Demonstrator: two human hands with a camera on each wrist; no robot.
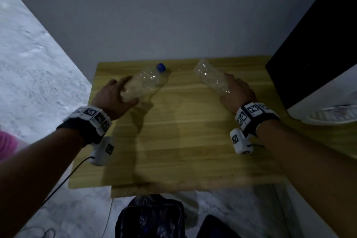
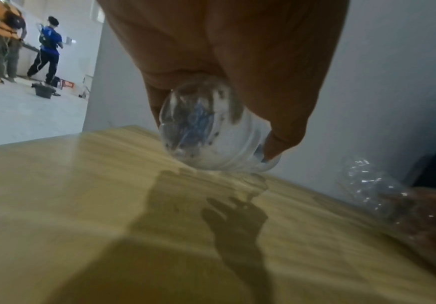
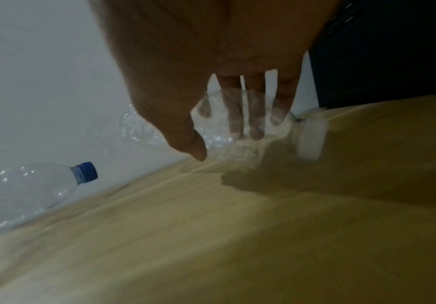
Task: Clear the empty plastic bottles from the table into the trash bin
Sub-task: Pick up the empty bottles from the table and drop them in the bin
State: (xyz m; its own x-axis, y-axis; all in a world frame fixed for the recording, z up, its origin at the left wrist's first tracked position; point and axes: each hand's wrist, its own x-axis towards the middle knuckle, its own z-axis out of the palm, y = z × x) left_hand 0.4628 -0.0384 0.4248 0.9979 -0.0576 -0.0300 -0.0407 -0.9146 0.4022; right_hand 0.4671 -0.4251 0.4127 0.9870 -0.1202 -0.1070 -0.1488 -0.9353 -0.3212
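Note:
Two clear empty plastic bottles lie near the far edge of the wooden table (image 1: 183, 141). My left hand (image 1: 133, 89) grips the base end of the blue-capped bottle (image 1: 148, 81), fingers over it and thumb underneath; its round base (image 2: 201, 127) faces the left wrist camera. My right hand (image 1: 231, 88) wraps the neck end of the crumpled bottle (image 1: 210, 77). Its fingers (image 3: 253, 127) show through the plastic, beside the white cap (image 3: 312, 139). The trash bin (image 1: 152, 218), lined with a dark bag, stands on the floor below the table's near edge.
A black panel (image 1: 313, 44) leans at the table's right side, with a white dish (image 1: 332, 116) below it. A grey wall (image 1: 173, 15) runs just behind the table. Two people (image 2: 24, 45) stand far off on the left. A cable (image 1: 63, 181) hangs from my left wrist.

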